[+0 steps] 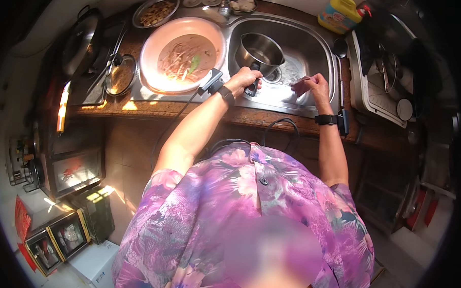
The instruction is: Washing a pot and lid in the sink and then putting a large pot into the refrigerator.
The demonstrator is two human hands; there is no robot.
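Note:
My left hand (pixel 245 81) grips the black handle of a stainless steel saucepan (pixel 262 50), which is held tilted inside the steel sink basin (pixel 317 44). Over the right side of the same basin, my right hand (pixel 317 86) pinches a dark reddish-purple piece (pixel 304 86), perhaps a cloth or scrubber; what it is cannot be told. Below the pan, the drain (pixel 273 75) shows in bright light. Left of the basin sits a large pink-orange plastic tub (pixel 150 49) of cloudy water with pale strips and a green leaf (pixel 195 62) in it. Each wrist wears a black strap with a small device.
A metal bowl of brown pieces (pixel 157 12) stands behind the tub. Left are a glass lid (pixel 120 75) and a wok (pixel 81 43) on the stove. A faucet (pixel 224 6) rises behind the sink. A yellow jug (pixel 339 13) and a dish rack (pixel 364 87) stand right.

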